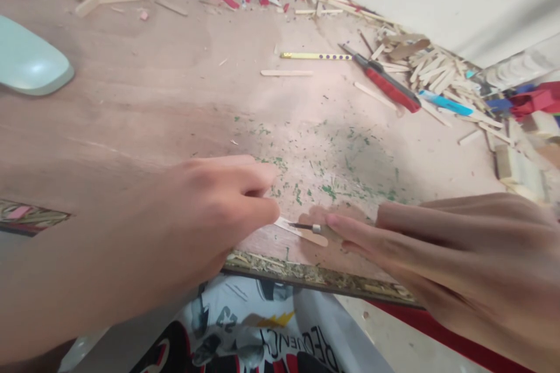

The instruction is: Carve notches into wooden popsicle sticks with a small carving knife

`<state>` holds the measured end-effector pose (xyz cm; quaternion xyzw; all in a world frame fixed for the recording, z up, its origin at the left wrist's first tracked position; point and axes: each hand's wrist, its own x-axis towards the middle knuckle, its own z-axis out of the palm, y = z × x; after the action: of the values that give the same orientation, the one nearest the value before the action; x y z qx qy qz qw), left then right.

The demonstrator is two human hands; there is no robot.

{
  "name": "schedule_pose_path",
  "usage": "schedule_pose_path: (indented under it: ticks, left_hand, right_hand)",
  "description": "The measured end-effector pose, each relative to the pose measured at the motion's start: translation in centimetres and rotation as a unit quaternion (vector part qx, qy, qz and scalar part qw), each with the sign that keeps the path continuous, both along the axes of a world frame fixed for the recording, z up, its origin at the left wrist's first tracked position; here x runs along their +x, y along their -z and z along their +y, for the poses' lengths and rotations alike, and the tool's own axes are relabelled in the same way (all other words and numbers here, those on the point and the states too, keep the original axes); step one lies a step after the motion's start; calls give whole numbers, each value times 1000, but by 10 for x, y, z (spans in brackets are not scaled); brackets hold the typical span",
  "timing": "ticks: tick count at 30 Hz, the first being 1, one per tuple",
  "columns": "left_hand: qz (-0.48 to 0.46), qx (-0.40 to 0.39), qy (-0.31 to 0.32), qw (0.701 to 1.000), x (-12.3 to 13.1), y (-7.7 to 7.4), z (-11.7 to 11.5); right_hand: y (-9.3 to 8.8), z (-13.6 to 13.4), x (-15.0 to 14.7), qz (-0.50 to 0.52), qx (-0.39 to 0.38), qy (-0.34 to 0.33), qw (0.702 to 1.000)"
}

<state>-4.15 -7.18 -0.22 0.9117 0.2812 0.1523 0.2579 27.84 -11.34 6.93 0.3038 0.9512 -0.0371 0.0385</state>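
Near the table's front edge, my left hand [219,204] is closed on a wooden craft stick [314,237], pinning it against the tabletop. The stick's rounded end sticks out to the right, and its other end is hidden beneath my fingers. My right hand [420,245] is closed around a craft knife [315,228]. The knife's thin blade points left and lies over the stick's pale upper part. Most of the knife's handle is hidden by my fingers. Small green shavings [328,191] are scattered on the wooden table [131,111] just beyond both hands.
Further back lie a yellow pencil [306,56], a loose craft stick [286,73] and a red-and-black utility knife [389,84]. A blue marker [446,103] rests by a pile of sticks [437,73] along the wall. A pale green rounded object [32,61] stands left.
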Motion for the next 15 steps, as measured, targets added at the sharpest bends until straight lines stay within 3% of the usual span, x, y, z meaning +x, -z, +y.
schedule_pose_path:
  ticks: [10, 12, 15]
  left_hand:
    - [6, 0, 13, 1000, -3, 6, 1]
    - [15, -2, 17, 1000, -2, 3, 1]
    - [35, -5, 15, 999, 1, -3, 0]
  right_hand:
    - [-22, 5, -24, -103, 42, -49, 993]
    - [-23, 4, -31, -36, 38, -16, 999]
    - [-24, 4, -43, 35, 42, 89, 995]
